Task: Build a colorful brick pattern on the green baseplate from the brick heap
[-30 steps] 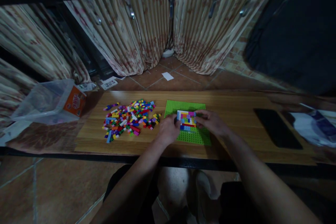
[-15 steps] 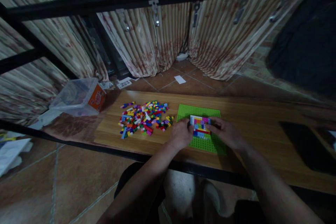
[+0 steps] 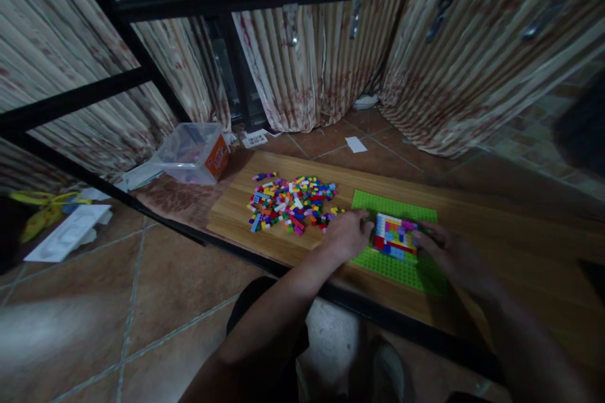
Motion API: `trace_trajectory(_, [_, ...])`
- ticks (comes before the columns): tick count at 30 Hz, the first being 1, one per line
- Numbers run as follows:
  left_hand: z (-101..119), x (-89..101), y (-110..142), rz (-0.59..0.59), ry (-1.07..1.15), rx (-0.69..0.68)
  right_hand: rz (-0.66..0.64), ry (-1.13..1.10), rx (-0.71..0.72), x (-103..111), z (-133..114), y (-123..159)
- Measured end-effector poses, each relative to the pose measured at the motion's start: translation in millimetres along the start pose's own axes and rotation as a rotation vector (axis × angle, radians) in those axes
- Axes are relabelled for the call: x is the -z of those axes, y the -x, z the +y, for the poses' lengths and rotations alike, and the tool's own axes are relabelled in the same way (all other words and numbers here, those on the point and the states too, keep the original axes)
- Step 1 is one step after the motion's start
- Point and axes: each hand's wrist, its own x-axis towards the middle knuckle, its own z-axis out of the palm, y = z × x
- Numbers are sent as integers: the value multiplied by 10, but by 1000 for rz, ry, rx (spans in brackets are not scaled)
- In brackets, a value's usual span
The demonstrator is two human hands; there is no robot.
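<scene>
A rectangular panel of joined toy bricks (image 3: pixel 394 234), white along its far edge with red, blue, yellow and pink inside, is over a green studded baseplate (image 3: pixel 378 269). My left hand (image 3: pixel 348 234) is at the panel's left edge, fingers curled and thumb toward it. On the opposite side my right hand (image 3: pixel 447 255) has its fingers at the right edge; it is somewhat blurred. Both hands appear to grip the panel between them, though the fingertips are partly hidden. Loose mixed toy bricks (image 3: pixel 297 198) lie spread to the left of my left hand.
A wooden board (image 3: pixel 283 252) carries the bricks and baseplate, with a black rail along its near side. A clear plastic box (image 3: pixel 184 164) with an orange label stands beyond its left end. Striped curtains (image 3: pixel 326 69) hang behind. A dark flat object (image 3: pixel 593 280) lies at far right.
The view has swung, so the board and everything on it appear farther right and turned clockwise. Both hands stay at the sides of the brick panel.
</scene>
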Motion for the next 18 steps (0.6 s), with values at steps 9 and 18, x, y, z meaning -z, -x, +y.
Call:
trace_trajectory(9, [-500, 495, -203, 265, -414, 176, 40, 29, -23, -33, 59, -80])
trace_trajectory(18, [-524, 406, -253, 267, -523, 263, 89, -9, -34, 38, -16, -84])
